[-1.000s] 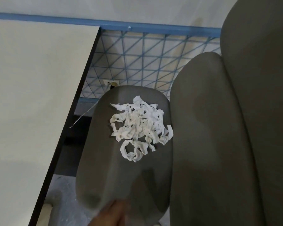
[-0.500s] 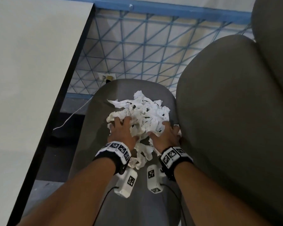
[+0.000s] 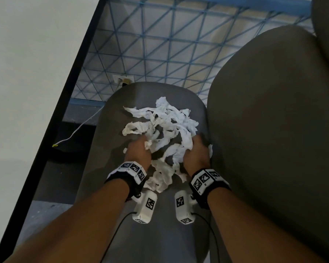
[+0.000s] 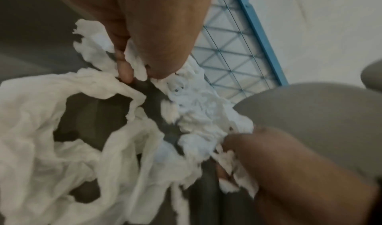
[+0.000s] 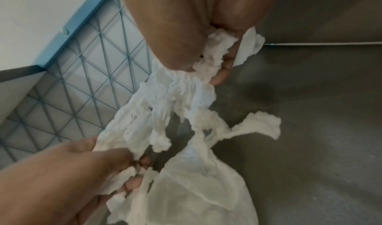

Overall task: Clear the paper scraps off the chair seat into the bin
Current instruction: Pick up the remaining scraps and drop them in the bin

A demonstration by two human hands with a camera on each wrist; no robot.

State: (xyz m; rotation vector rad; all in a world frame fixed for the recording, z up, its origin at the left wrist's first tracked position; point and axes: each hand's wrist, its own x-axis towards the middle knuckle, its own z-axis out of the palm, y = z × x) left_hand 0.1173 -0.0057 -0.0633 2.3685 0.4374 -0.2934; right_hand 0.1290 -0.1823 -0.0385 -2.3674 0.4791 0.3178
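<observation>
A loose pile of white paper scraps (image 3: 165, 120) lies on the grey chair seat (image 3: 106, 158). My left hand (image 3: 141, 144) grips the pile's left side, its fingers curled into the strips. My right hand (image 3: 195, 146) grips the right side, close to the seat's right edge. In the left wrist view my left hand (image 4: 136, 70) pinches scraps (image 4: 41, 130), with my right hand (image 4: 237, 146) opposite. In the right wrist view my right hand (image 5: 215, 65) clutches a wad of scraps (image 5: 175, 101), and my left hand (image 5: 132, 163) holds the other end. No bin is in view.
A white tabletop (image 3: 27, 82) with a black edge runs along the left. A blue wire grid panel (image 3: 160, 44) stands behind the seat. A tall grey chair back (image 3: 273, 139) borders the seat on the right. A white cable (image 3: 78, 130) hangs at the left.
A second ago the pile lay untouched. Both hands then came down on it, and now their fingers have curled into the scraps and drawn them together.
</observation>
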